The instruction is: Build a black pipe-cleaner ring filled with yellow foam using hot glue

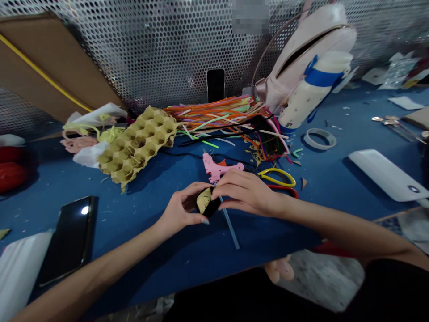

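Note:
A small black piece (212, 208) with a tan, carton-like lump (203, 201) set in it is between my two hands. My left hand (181, 208) curls around its left side, thumb below and fingers above. From the right, my right hand (243, 192) pinches its upper right edge with bent fingers. Just beyond them a pink glue gun (217, 168) lies on the blue table, and a clear glue stick (231, 228) extends toward the table's front edge. Yellow-handled and red-handled tools (279, 175) lie beside my right hand.
A torn egg carton (139, 143) and colourful pipe cleaners (214, 116) lie behind. Toward the right are a tape ring (320, 139), a bottle (315, 89), a bag (284, 67) and a white device (385, 174). A phone (70, 237) lies at left.

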`<state>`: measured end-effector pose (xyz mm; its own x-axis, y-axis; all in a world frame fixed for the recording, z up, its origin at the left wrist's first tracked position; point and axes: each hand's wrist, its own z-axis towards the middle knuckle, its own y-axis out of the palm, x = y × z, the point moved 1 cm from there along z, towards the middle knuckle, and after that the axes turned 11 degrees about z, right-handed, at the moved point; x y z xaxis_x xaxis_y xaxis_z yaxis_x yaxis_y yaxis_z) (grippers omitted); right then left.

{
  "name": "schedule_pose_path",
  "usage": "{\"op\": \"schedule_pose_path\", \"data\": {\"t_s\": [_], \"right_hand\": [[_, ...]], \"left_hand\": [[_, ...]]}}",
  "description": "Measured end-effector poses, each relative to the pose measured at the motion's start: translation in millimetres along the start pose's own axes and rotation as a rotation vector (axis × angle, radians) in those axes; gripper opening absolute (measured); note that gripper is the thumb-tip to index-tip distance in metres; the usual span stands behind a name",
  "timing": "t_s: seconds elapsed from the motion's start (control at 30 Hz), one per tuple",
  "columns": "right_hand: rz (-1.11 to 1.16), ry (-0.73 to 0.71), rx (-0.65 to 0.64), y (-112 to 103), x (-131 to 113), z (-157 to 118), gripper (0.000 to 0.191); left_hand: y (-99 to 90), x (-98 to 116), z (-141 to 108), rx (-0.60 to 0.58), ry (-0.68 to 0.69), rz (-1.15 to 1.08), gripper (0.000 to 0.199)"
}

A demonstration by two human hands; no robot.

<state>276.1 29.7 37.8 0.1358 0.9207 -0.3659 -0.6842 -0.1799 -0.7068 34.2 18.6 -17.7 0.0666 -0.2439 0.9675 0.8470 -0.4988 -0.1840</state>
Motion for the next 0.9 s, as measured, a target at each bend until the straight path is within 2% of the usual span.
{"op": "schedule_pose_path", "data": {"t_s": [0.2, 0.33, 0.47, 0.77, 0.9], "right_hand": [[0.254, 0.061, 0.122, -5.7, 0.3, 0.9, 0.034], [0.203, 0.073, 0.188, -8.6, -2.3, 1.9, 0.02], [0.098, 0.033, 0.169, -4.3, 1.0, -0.3, 0.016], [0.01, -0.022, 0.092, -2.1, 8.3, -2.5, 0.029], [0.014, -0.012, 0.106, 0.8, 8.8, -3.7, 0.025]], "left_hand": [[-2.0, -0.9, -1.0, 0.092, 0.06, 0.049, 0.077], [-2.8, -0.7, -2.2, 0.088, 0.061, 0.056, 0.076], [-2.2, -0.3, -2.9, 0.078, 0.052, 0.069, 0.079], [-1.6, 3.7, -1.6, 0.053, 0.096, 0.084, 0.081], [-0.6, 9.9, -5.3, 0.093, 0.135, 0.175, 0.08]]}}
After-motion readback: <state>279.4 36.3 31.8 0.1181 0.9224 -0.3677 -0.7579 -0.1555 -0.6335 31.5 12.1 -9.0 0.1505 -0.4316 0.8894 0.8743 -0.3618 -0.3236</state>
